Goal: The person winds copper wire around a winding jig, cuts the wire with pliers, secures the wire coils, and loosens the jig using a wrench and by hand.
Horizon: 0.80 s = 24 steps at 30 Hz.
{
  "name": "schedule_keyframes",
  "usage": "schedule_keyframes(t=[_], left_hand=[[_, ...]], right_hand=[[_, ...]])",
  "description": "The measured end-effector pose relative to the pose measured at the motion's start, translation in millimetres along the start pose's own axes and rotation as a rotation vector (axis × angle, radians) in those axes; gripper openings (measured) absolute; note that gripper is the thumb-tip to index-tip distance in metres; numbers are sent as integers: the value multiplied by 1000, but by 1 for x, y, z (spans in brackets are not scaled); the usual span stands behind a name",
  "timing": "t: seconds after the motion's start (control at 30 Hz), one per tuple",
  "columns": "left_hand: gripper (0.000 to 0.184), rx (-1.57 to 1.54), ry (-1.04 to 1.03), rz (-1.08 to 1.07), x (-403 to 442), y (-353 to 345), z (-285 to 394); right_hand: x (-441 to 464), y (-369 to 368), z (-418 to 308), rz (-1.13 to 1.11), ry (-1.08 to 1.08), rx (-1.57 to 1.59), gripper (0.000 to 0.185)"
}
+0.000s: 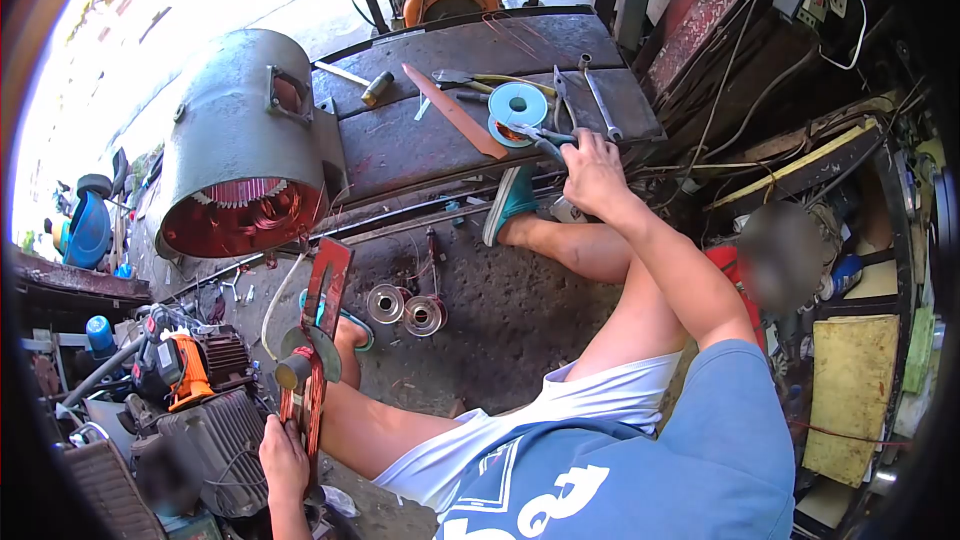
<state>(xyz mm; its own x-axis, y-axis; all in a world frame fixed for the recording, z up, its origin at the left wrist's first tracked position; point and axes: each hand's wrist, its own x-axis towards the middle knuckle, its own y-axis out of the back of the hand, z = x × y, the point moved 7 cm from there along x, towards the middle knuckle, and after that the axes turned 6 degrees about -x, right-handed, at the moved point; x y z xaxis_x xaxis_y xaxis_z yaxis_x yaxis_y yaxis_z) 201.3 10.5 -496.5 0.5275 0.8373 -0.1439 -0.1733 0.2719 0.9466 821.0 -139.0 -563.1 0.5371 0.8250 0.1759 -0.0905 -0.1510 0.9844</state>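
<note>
My right hand (594, 172) is closed around the handles of a pair of pliers (543, 137) at the bench's near edge. The jaws lie over a light-blue spool (518, 102) of copper wire. At lower left, my left hand (284, 462) grips the lower part of a red winding former (328, 285), where copper wire strands run along it. A round metal disc and shaft end (293, 368) sit at the former's middle. Left of the bench's tools lies a large grey motor housing (235, 120) with copper windings showing inside its open end.
On the bench (390, 145) are a mallet (376, 88), an orange-brown pointed strip (450, 110), a wrench (600, 100) and more pliers (563, 98). Two wire reels (424, 315) stand on the floor. Motors (215, 450) and an orange-black tool (185, 370) crowd the left.
</note>
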Motion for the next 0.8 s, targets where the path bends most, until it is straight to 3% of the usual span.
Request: schedule_keyframes(t=[0.43,0.8], left_hand=[[20,-1,-10,-5,0,0,-1],[22,-24,-14,10,0,0,-1]], right_hand=[[15,-4,-3,-161,-30,49,27],[46,14,6,-394,66,115,34]])
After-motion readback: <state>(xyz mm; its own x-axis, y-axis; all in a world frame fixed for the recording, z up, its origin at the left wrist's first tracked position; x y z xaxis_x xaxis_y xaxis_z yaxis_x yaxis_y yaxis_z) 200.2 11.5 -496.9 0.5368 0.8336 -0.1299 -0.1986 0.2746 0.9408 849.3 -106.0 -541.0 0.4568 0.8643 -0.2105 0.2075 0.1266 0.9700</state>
